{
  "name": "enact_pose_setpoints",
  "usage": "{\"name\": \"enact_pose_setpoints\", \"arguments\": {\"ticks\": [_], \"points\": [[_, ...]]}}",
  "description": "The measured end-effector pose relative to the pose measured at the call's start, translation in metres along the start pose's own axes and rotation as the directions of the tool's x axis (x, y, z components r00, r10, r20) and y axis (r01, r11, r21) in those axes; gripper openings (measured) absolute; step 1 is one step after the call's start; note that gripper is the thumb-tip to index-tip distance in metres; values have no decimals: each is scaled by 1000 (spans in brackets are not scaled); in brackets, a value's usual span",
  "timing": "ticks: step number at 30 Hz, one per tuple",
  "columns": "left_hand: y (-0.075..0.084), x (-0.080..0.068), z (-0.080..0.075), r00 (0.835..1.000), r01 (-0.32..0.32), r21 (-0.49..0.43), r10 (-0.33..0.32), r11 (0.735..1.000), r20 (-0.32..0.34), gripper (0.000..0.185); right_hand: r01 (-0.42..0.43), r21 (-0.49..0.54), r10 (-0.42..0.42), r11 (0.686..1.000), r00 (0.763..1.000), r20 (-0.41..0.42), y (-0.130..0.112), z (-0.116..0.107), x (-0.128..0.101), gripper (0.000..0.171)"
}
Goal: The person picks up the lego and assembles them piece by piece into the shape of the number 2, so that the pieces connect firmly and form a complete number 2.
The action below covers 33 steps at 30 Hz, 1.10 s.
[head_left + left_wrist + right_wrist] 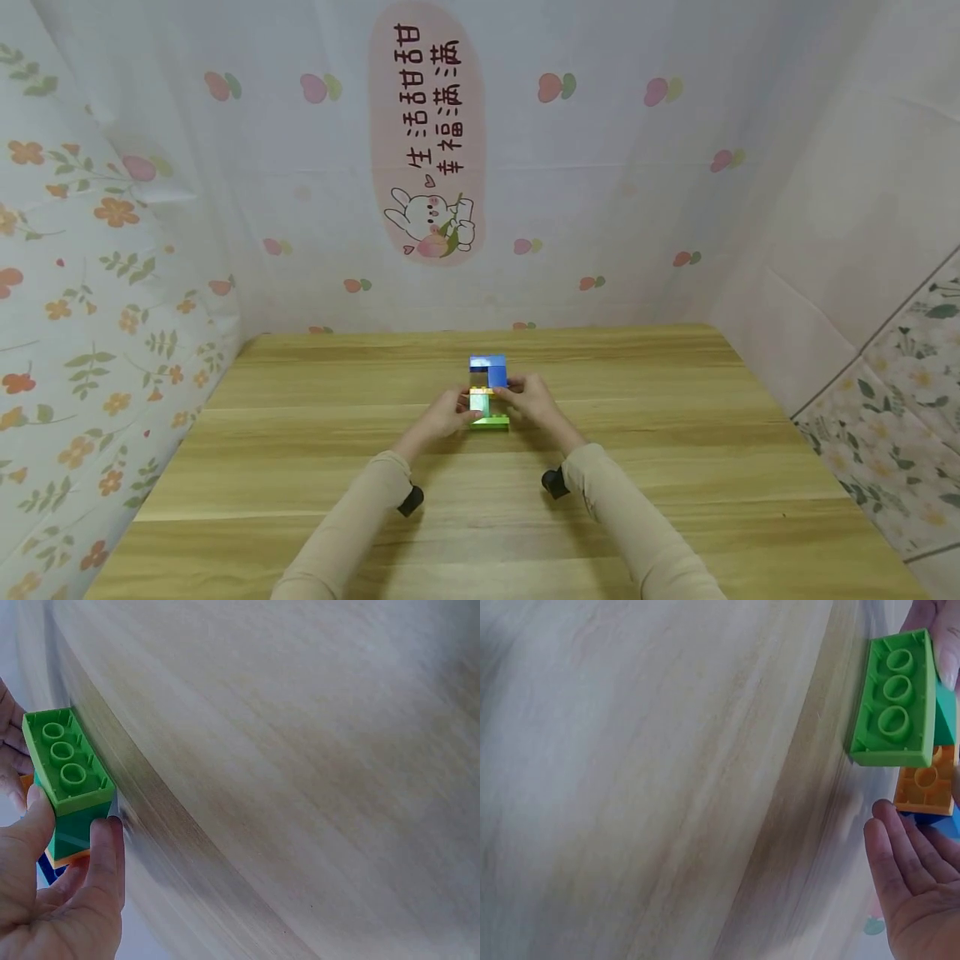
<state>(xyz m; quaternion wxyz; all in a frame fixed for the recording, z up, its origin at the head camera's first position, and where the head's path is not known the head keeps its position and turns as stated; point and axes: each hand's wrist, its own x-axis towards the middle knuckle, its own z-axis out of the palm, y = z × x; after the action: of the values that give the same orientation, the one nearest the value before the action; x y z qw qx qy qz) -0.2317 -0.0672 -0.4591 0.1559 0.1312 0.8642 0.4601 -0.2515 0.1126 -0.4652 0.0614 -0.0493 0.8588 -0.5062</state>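
Head view shows both hands on the brick stack's blue top.

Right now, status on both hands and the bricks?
Left hand and right hand both grip the stacked plastic brick tower, green brick nearest. Wooden table below; nothing obstructing.

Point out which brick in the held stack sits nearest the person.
The light green brick, at the near end of the stack. The orange brick sits mid-stack and the blue brick lies farthest, toward the wall.
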Motion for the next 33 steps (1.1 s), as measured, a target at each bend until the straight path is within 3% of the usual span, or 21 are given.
{"name": "enact_pose_setpoints", "arguments": {"ticks": [8,22,33], "points": [[1,-1,3,999,42,-4,-42,999,22,53,-22,-48,22,999,1000,2,2,1,-4,29],[1,-1,8,998,68,-26,-68,997,-6,52,-58,-118,54,991,998,-42,1,0,-3,29],[2,-5,7,995,79,-36,-77,996,59,41,-86,-133,80,987,995,-53,-1,1,-10,19]]}}
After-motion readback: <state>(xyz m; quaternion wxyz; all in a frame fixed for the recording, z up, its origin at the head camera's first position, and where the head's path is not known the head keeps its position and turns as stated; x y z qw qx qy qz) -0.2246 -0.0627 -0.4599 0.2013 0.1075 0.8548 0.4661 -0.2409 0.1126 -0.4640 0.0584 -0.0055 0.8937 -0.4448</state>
